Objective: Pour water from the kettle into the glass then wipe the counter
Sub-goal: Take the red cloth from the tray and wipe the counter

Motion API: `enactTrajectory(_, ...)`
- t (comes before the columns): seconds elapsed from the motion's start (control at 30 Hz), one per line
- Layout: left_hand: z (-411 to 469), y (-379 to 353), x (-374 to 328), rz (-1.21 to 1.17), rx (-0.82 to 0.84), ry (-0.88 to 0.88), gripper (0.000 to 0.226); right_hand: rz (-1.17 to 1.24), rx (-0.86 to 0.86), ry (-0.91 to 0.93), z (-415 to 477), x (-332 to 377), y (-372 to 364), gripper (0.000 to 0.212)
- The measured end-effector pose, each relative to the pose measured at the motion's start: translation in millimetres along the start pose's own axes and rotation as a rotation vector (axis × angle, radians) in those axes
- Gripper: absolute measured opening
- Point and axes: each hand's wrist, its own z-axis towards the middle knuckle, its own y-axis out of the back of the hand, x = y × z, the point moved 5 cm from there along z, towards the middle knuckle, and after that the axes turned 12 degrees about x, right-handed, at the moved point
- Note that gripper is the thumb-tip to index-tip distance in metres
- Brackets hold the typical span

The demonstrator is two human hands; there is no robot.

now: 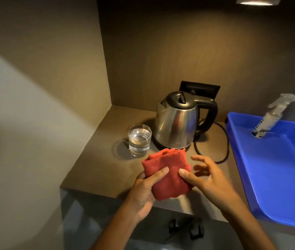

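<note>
The left hand (144,193) has the folded red cloth (168,175) pinched from below, thumb lying across its top face and fingers curled under it, while the right hand (207,177) only steadies the other edge: its thumb presses on the cloth and the remaining fingers are spread loosely open, gripping nothing. The cloth is held just in front of the kettle (178,121), and seems to hover a little above the counter (96,170) rather than lie on it, though from this angle that is hard to be sure of. The glass (140,140) stands to the left of the kettle, nearly touching its base, and already has water in it, so the pouring looks finished and the wiping is the step in hand. To do it well, I would keep the cloth folded into a flat pad, lay it down with a flat palm, and sweep away from the glass so it isn't knocked. The black cord (222,141) loops out to the right of the kettle, and the wipe should skirt it. The blue tray (242,147) with a spray bottle (271,118) lies farther right of the kettle, clear of the work.
</note>
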Motion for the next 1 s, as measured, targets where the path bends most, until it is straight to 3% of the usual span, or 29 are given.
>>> enactTrajectory(0.07, 0, 6, -1, 0.022, 0.007, 0.004, 0.052, 0.259, 0.103, -0.008, 5, -7, -11, 0.057)
enactTrajectory(0.2, 0, 23, -11, 0.288, -0.141, -0.016, 0.050, 0.308, 0.005, 0.031, 19, -19, -15, 0.045)
enactTrajectory(0.27, 0, 29, -19, 0.576, -0.281, -0.044, 0.057, 0.114, -0.071, -0.036, 28, -29, -17, 0.042)
enactTrajectory(0.33, -4, 31, -29, 1.016, -0.451, -0.085, 0.075, -0.321, -0.069, -0.129, 35, -38, -21, 0.042)
enactTrajectory(0.4, -11, 30, -40, 1.189, -0.538, -0.240, 0.068, -0.579, -0.160, -0.074, 37, -39, -18, 0.046)
enactTrajectory(0.5, -20, 43, -52, 1.264, -0.588, -0.410, 0.053, -0.593, -0.314, 0.279, 30, -19, -16, 0.039)
enactTrajectory(0.57, -19, 54, -62, 1.281, -0.633, -0.453, 0.054, -0.682, -0.204, 0.384, 31, -11, -39, 0.049)
enactTrajectory(0.67, 0, 67, -74, 1.251, -0.587, -0.391, 0.067, -0.908, 0.022, 0.273, 40, -30, -87, 0.075)
enactTrajectory(0.83, 35, 81, -78, 1.219, -0.469, -0.250, 0.089, -0.927, -0.095, 0.144, 55, -49, -94, 0.073)
enactTrajectory(1.0, 48, 89, -80, 1.117, -0.489, -0.192, 0.103, -0.914, -0.115, 0.186, 69, -30, -111, 0.063)
